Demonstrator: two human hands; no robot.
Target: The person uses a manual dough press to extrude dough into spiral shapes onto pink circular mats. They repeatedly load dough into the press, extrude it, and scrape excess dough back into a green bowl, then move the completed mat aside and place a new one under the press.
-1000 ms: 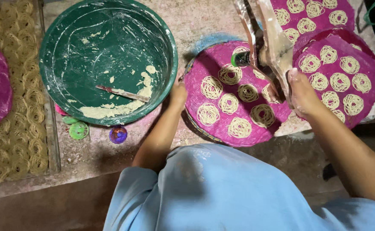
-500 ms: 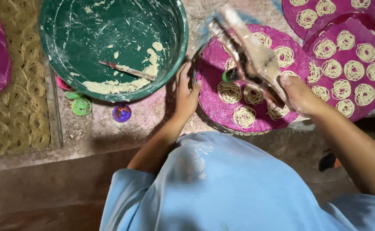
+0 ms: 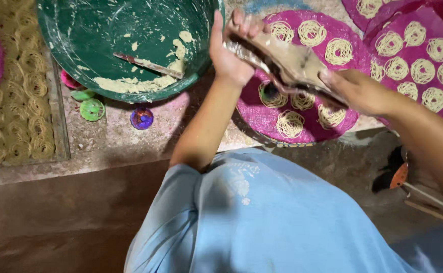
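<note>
I grip the dough-caked hand press point(image 3: 287, 63) at both ends, my left hand point(image 3: 230, 53) closed on its far end and my right hand point(image 3: 355, 90) on the handles, holding it over the round magenta woven mat point(image 3: 262, 114) so noodle coils point(image 3: 288, 124) land there.

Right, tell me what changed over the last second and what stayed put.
The left hand left the rim of the round magenta mat and took hold of the far end of the dough-caked press, which swung from upright to lying across the mat. The right hand kept its grip on the near end. The green basin, the stick in it and the noodle coils stayed as they were.
</note>
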